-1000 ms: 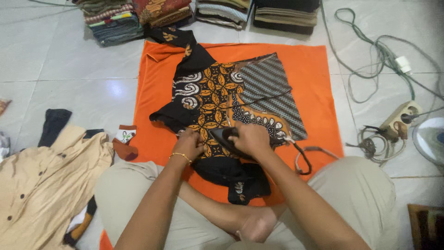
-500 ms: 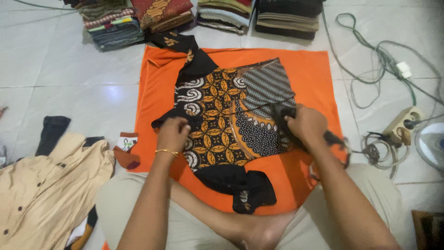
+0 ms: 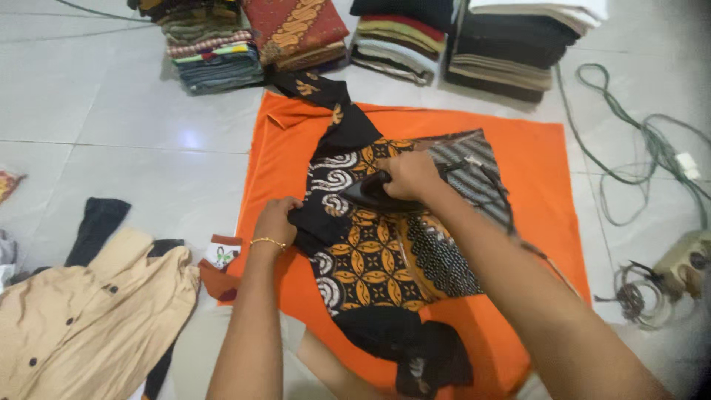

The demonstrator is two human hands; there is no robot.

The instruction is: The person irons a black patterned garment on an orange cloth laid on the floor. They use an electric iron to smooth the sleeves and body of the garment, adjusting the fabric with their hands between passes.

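Note:
A black, orange and white patterned batik shirt (image 3: 378,259) lies spread on an orange cloth (image 3: 548,192) on the tiled floor. My right hand (image 3: 407,175) is closed around the handle of a dark clothes iron (image 3: 366,196), which rests on the upper middle of the shirt. My left hand (image 3: 275,221), with a thin gold bracelet at the wrist, pinches the shirt's left edge and holds it flat. The iron's cord trails right across the shirt.
Stacks of folded clothes (image 3: 296,33) line the far edge of the cloth. A beige buttoned shirt (image 3: 81,318) and dark garments lie at the left. Green cables (image 3: 644,148) and a power strip (image 3: 685,263) sit at the right.
My right hand went to the right edge of the cloth, took up the iron and brought it onto the shirt. My left hand stayed on the shirt's left edge.

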